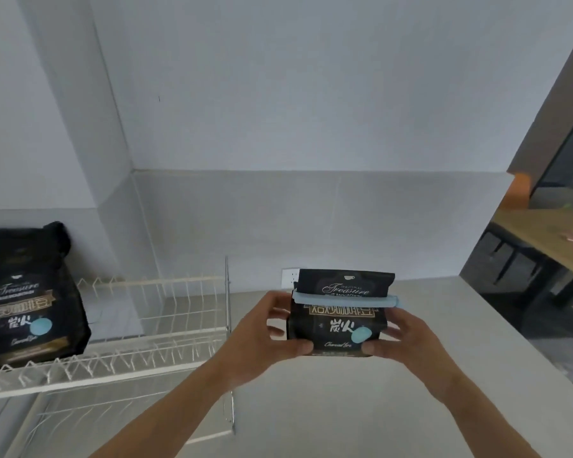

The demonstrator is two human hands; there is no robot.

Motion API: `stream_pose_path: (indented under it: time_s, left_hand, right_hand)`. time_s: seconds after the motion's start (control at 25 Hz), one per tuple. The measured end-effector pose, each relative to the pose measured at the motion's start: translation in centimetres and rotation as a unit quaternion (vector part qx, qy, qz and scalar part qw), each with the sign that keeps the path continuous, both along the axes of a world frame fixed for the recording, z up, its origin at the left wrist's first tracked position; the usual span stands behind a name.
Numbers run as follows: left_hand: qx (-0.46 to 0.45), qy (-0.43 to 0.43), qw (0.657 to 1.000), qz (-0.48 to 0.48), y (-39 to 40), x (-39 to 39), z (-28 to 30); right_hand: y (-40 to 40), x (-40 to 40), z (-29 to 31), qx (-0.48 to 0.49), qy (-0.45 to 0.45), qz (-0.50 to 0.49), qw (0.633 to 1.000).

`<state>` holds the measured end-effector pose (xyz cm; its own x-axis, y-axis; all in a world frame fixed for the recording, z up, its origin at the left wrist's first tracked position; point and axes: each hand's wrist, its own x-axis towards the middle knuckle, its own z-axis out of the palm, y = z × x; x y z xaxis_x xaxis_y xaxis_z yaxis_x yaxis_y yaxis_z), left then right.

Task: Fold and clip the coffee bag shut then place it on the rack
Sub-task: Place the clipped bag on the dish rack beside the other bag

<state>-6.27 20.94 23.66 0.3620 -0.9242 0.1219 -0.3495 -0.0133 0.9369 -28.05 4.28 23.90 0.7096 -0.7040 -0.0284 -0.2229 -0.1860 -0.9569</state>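
I see both hands closed around the coffee bag (339,320), held upright above the counter (444,342): the left hand (265,338) wraps its left edge, thumb on the lower front, and the right hand (407,342) mirrors it on the right edge. A light blue clip (346,299) clamps the folded top just above my fingers. The wire rack (119,342) stands well to the left of the grip, with another coffee bag (30,299) upright on it.

A pale grey tabletop (427,325) is seen below a grey wall. A white wire rack (139,328) is set on it at nine o'clock. An upright black coffee bag (30,292) is carried at the rack's nine o'clock end.
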Motion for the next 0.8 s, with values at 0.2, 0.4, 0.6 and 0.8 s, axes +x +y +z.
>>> stream_pose_path:
  time_s: [0.2,0.4,0.6,0.8]
  left_hand:
    - [-0.059,-0.003,0.998,0.028,2.7,6.1,5.8]
    - [-0.09,0.021,0.993,0.077,8.1,13.2,7.1]
    - [-0.074,0.008,0.983,0.167,14.5,19.9,5.3]
    - [0.012,-0.017,0.977,0.214,18.6,24.2,1.4]
  right_hand:
    - [2.1,7.1,5.9,-0.058,-0.059,0.034,0.996]
    - [5.5,16.3,7.0,-0.073,-0.095,0.095,0.988]
    - [10.1,25.6,5.3,-0.057,-0.092,0.149,0.983]
    - [13.5,31.1,1.9,-0.039,-0.05,0.178,0.982]
